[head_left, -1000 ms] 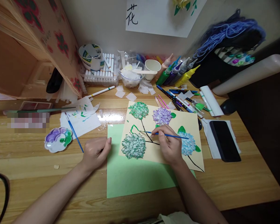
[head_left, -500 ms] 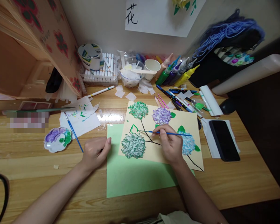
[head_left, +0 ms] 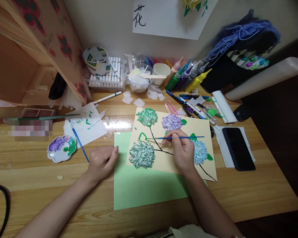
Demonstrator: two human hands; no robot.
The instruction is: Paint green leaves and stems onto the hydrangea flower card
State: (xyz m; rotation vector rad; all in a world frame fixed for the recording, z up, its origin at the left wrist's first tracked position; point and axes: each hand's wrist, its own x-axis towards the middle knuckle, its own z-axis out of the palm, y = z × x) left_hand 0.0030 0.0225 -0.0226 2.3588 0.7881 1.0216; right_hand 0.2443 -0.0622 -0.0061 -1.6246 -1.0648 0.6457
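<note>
My right hand (head_left: 182, 150) pinches a thin blue paintbrush (head_left: 186, 137), held nearly level over the cream card (head_left: 164, 165). Its tip is at the right side of a green leaf outline (head_left: 142, 136), just above a dark green and white textured flower (head_left: 142, 154). Other raised flowers on the card are green (head_left: 147, 117), purple (head_left: 172, 122) and blue (head_left: 200, 152), with black stems between them. The card lies partly over a light green sheet (head_left: 149, 191). My left hand (head_left: 101, 162) rests as a fist at that sheet's left edge, thumb on top, with nothing seen in it.
A paint palette (head_left: 61, 148), a second blue brush (head_left: 78, 140) and a paint-marked tissue (head_left: 89, 119) lie left. Along the back stand a marker box (head_left: 106, 84), a bowl (head_left: 139, 82), a paper cup (head_left: 162, 71) and paint bottles (head_left: 175, 81). A phone (head_left: 238, 148) lies right.
The brush in my right hand has tilted slightly, its rear end rising and its tip shifting a little left along the leaf outline. My left hand has stayed in place.
</note>
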